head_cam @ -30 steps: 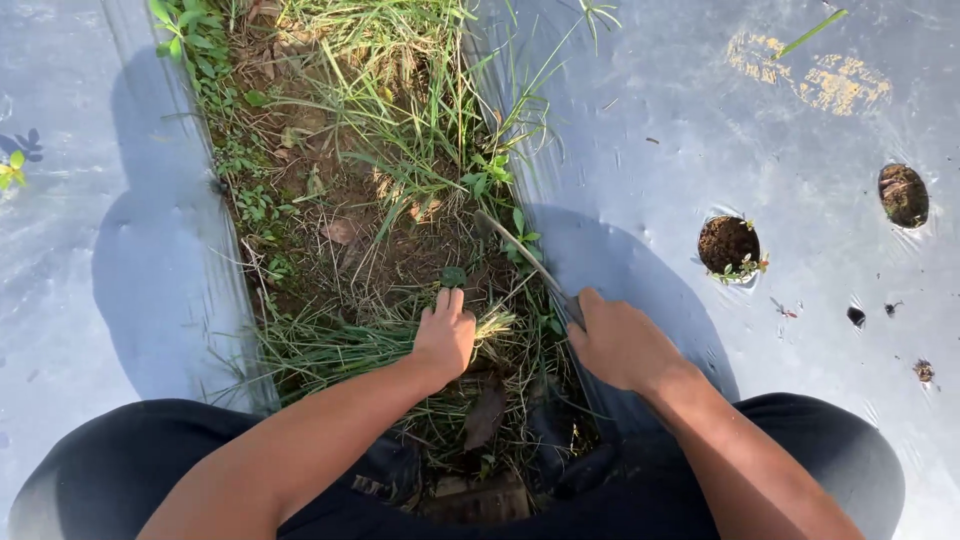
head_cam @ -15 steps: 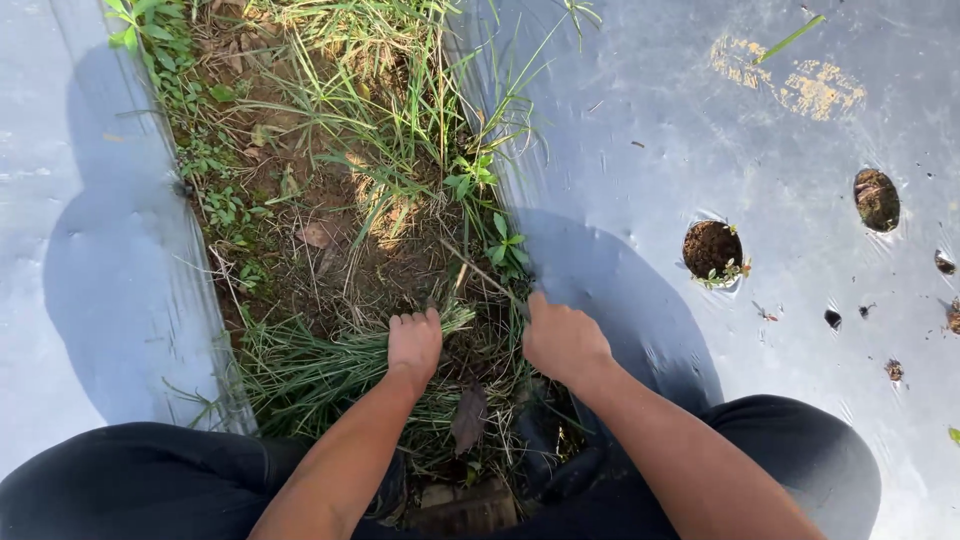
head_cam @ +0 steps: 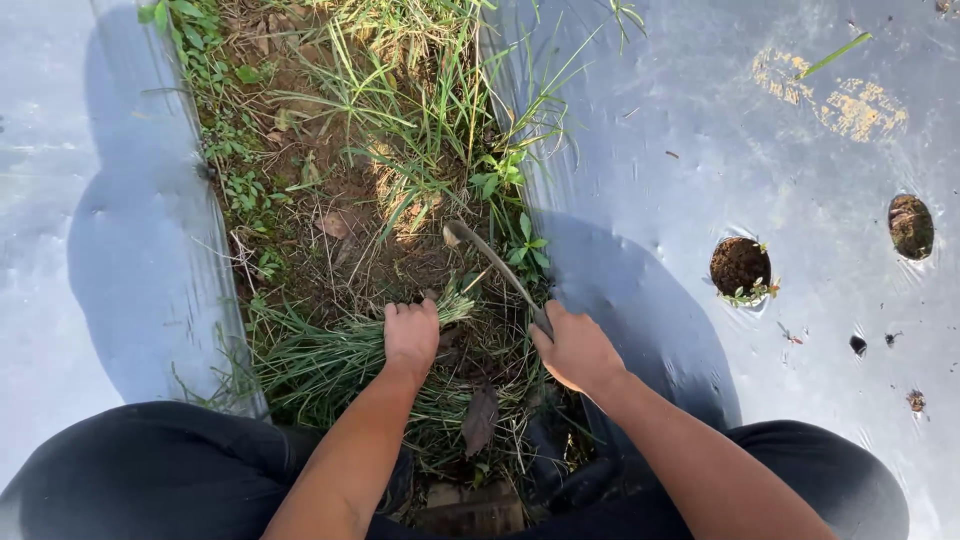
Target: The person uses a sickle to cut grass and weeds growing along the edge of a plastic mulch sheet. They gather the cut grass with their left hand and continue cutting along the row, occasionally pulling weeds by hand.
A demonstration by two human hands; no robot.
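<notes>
My left hand [head_cam: 411,335] is closed around a bundle of cut green grass [head_cam: 320,355] lying across the furrow. My right hand [head_cam: 577,351] grips the handle of a curved sickle [head_cam: 492,262], whose blade reaches up and left over the bare soil, its tip near a clump of standing grass [head_cam: 420,120]. Both hands are low in the weedy strip between two sheets of grey plastic mulch [head_cam: 680,150]. My knees in dark trousers fill the bottom of the view.
Grey mulch also covers the left bed [head_cam: 90,230]. The right sheet has round planting holes [head_cam: 739,267], one with a small seedling, another further right [head_cam: 910,226]. Weeds and dry leaves line the furrow. A dark boot [head_cam: 560,470] stands below my right hand.
My left hand stays on the grass bundle. My right hand has shifted slightly and the sickle blade has swung up into clearer view over the soil.
</notes>
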